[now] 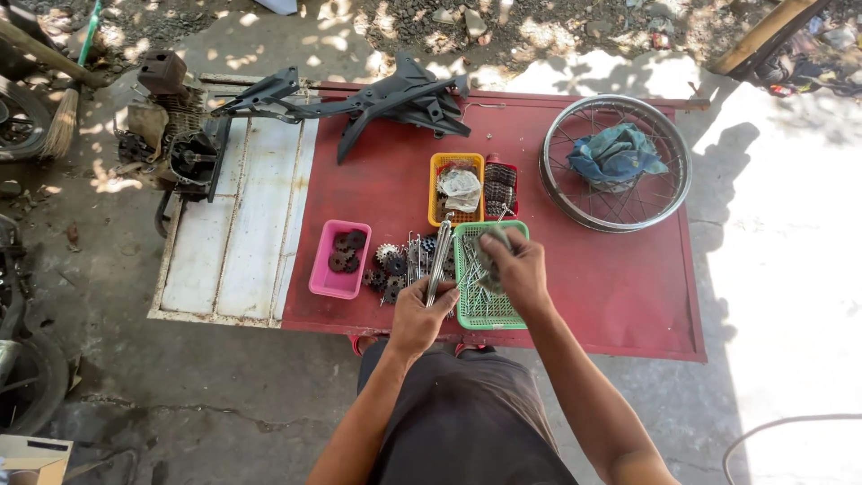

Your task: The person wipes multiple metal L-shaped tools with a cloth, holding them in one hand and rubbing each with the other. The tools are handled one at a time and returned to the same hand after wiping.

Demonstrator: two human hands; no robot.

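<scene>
The left hand (417, 316) grips a bundle of spokes (438, 262) over the green basket (485, 310) while the right hand (514, 265) clutches a rag (489, 260) beside them, so wiping goes best with the bundle gripped firm and stroked lengthwise above the basket.

Clear crumpled plastic bag (461, 189) lying in the yellow basket (436, 191) at table centre, holding small parts. Corner of a tan cardboard box (31, 458) showing bottom left on the ground. No labels, signs or screens showing.
</scene>
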